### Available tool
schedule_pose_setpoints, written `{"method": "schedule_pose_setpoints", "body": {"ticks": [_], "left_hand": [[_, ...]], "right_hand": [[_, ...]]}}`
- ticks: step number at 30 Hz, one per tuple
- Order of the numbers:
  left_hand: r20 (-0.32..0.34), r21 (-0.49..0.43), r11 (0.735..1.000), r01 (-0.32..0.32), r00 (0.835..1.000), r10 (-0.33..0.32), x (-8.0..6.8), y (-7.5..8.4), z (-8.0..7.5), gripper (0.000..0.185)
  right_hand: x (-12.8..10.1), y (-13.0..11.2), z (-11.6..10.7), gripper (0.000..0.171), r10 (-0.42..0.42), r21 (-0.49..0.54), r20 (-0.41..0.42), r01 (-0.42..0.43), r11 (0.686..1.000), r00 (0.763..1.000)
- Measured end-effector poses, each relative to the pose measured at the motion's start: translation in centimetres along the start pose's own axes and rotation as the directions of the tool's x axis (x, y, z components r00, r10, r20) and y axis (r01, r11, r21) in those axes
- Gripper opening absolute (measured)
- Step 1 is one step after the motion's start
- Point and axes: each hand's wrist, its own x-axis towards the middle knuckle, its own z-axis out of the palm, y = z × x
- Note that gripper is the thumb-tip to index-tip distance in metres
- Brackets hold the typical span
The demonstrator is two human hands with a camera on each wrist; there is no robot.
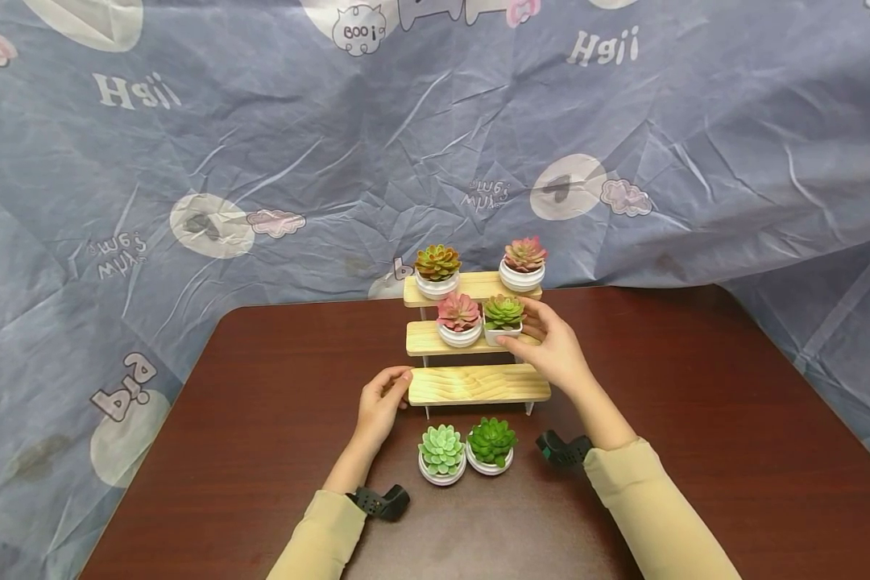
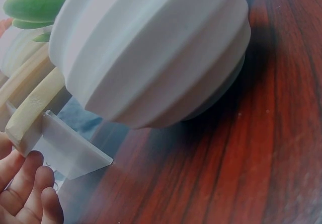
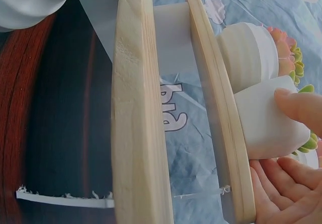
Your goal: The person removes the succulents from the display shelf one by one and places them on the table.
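My right hand [image 1: 560, 354] pinches a white square pot [image 3: 269, 118] holding a green succulent [image 1: 503, 311], thumb on one side and fingers on the other. The pot is at the middle tier of a three-tier wooden stand [image 1: 478, 385], right beside a pink succulent [image 1: 458, 312] in a round white pot. At the stand's left side, my left hand [image 1: 379, 407] grips the end of the lowest board [image 2: 31, 114], fingertips at its edge. Two more succulents, one pale green [image 1: 442, 449] and one dark green [image 1: 491, 441], stand in round ribbed pots in front of the stand.
On the top tier sit an orange-green succulent [image 1: 437, 263] at the left and a pink one [image 1: 525, 254] at the right. The stand has thin translucent supports [image 2: 75, 146]. Behind the dark red-brown table [image 1: 297, 362] hangs a blue-grey printed cloth [image 1: 333, 145].
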Motion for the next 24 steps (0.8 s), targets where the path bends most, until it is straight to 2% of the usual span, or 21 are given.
{"method": "schedule_pose_setpoints", "body": {"ticks": [8,24], "left_hand": [[0.002,-0.008,1.000,-0.002,1.000,0.002,0.1,-0.1,0.0,0.020],[0.000,-0.007,1.000,-0.001,1.000,0.001,0.1,-0.1,0.0,0.020]], "right_hand": [[0.1,0.3,-0.3,0.073,0.009,-0.014,0.012,-0.009,1.000,1.000],[-1.1,0.9,-1.0,0.068,-0.034,0.013,-0.048,0.035,0.999,0.998]]}}
